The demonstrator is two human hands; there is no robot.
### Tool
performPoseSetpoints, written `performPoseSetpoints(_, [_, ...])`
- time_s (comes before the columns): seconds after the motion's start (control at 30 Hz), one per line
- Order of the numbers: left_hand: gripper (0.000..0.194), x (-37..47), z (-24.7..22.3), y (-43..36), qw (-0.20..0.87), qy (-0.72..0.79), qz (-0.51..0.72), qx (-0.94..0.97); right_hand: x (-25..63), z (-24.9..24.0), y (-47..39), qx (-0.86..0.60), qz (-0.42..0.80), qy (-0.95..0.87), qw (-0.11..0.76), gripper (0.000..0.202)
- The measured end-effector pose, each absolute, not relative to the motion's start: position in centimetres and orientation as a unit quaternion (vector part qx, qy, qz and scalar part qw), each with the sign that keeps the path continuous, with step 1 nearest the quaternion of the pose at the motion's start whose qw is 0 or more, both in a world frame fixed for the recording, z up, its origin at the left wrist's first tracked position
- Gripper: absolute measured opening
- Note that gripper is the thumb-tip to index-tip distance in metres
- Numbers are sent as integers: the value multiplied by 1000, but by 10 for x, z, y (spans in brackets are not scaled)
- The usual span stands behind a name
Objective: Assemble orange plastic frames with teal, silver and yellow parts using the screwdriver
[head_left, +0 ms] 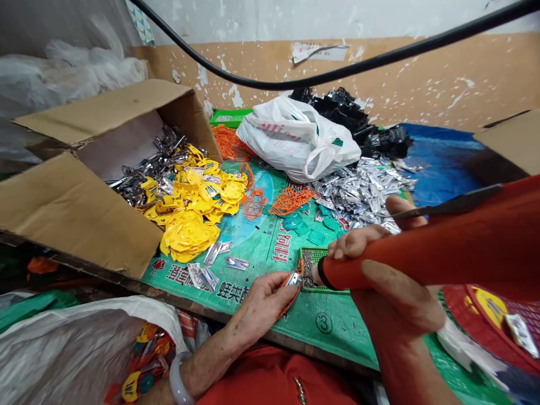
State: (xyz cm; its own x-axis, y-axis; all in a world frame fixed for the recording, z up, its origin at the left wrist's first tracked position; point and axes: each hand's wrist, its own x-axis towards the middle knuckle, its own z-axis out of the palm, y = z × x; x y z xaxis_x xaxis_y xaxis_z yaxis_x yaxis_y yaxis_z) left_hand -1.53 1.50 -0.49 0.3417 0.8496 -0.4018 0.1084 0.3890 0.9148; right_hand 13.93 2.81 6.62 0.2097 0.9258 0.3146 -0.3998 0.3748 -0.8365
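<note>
My left hand (270, 301) pinches an orange plastic frame (289, 299) with a silver metal plate (294, 278) lying on it. My right hand (396, 292) is wrapped round a red power screwdriver (392, 256) with a black ring and a lever along its top. Its tip points left, at the near side of a small green tray (323, 290) full of tiny screws (309, 260). Whether the tip touches the frame or a screw I cannot tell. Several loose metal plates (237, 263) lie beyond my left hand on the green sheet.
A cardboard box (80, 208) spills metal parts and yellow plastic pieces (189, 233) at left. Behind are a white plastic bag (295, 138), black parts (346, 112) and heaped metal plates (367, 183). A black cable (270, 85) hangs across the top. A red basket (468, 315) stands at right.
</note>
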Motion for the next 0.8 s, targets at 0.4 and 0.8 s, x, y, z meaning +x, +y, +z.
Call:
performPoseSetpoints(0.4, [24, -13, -3, 13, 605, 499, 283, 552, 137, 64, 26, -285, 506, -422, 696, 35])
performPoseSetpoints(0.8, [25, -11, -4, 14, 569, 508, 299, 574, 138, 60, 28, -305, 495, -444, 682, 55])
